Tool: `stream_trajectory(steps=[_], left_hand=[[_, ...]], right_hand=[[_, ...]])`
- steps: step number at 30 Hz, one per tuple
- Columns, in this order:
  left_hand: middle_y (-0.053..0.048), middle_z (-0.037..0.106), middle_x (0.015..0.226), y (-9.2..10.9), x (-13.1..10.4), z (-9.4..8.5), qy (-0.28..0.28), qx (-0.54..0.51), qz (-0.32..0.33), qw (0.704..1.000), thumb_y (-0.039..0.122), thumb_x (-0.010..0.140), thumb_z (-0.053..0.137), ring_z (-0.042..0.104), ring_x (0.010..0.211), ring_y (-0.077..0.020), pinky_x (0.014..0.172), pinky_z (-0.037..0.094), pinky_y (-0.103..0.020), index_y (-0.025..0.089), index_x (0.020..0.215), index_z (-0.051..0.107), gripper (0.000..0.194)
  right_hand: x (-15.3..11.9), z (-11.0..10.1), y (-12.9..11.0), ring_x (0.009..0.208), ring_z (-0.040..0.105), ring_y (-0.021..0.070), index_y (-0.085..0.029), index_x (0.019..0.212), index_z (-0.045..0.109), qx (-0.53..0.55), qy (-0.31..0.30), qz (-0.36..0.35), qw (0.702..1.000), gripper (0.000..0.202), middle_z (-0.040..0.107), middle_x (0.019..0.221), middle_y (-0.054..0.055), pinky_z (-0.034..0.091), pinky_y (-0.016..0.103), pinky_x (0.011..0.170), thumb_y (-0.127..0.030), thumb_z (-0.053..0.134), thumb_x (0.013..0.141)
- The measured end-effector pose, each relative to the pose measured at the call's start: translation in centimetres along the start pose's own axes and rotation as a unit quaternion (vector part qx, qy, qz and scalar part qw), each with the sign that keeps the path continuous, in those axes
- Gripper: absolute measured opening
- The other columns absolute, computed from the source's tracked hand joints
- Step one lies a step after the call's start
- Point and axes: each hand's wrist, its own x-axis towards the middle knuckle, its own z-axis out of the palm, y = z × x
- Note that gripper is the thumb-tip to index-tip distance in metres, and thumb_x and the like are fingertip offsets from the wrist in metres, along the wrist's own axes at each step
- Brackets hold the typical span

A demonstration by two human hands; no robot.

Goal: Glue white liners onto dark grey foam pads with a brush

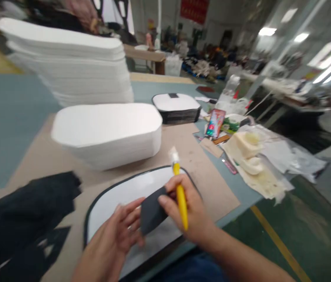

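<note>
My right hand is closed around a yellow-handled paintbrush, its pale bristles pointing away from me. Between thumb and fingers the same hand also pinches a small dark grey patch. At the patch's left edge is my left hand, palm up with fingers apart and slightly curled; blur hides whether they touch it. Beneath both hands lies a white rounded panel with a black border, partly covered by my hands and forearms.
Beyond the panel stand a low stack of white padded sheets, a taller one and black-edged panels. Black fabric lies left on brown board. At right are a phone and a stained cloth with a yellowish container.
</note>
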Motion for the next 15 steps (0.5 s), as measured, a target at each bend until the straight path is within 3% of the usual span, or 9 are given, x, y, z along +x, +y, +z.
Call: stream_trajectory(steps=[5,10,15], left_hand=[[-0.008,0.067,0.086,0.9,-0.7,2.1,-0.034,-0.034,0.015,0.999,0.056,0.081,0.078,0.06,0.07,-0.0153,0.052,0.047,-0.022,0.011,0.107,0.071,0.053],[-0.001,0.059,0.076,0.4,-0.5,1.9,-0.024,0.033,0.033,0.999,0.041,0.079,0.082,0.053,0.061,-0.0094,0.051,0.042,-0.019,0.012,0.103,0.069,0.039],[0.002,0.055,0.077,-0.4,-0.3,1.3,0.015,0.138,0.096,0.986,0.029,0.084,0.071,0.051,0.06,-0.0085,0.055,0.042,-0.02,0.014,0.108,0.066,0.03]], right_hand=[[0.0,-1.4,1.4,0.074,0.053,0.0082,-0.026,0.104,0.049,-0.045,-0.009,0.004,0.999,0.02,0.052,0.096,-0.002,0.048,0.019,0.067,-0.023,0.066,0.093],[-0.4,-1.9,2.1,0.073,0.056,0.008,-0.026,0.105,0.051,-0.101,-0.026,-0.006,0.995,0.02,0.054,0.098,-0.002,0.05,0.019,0.067,-0.026,0.068,0.094],[-0.5,-2.1,3.2,0.075,0.059,0.011,-0.025,0.106,0.051,-0.201,-0.043,-0.018,0.978,0.017,0.057,0.094,-0.001,0.051,0.023,0.07,-0.027,0.064,0.095]])
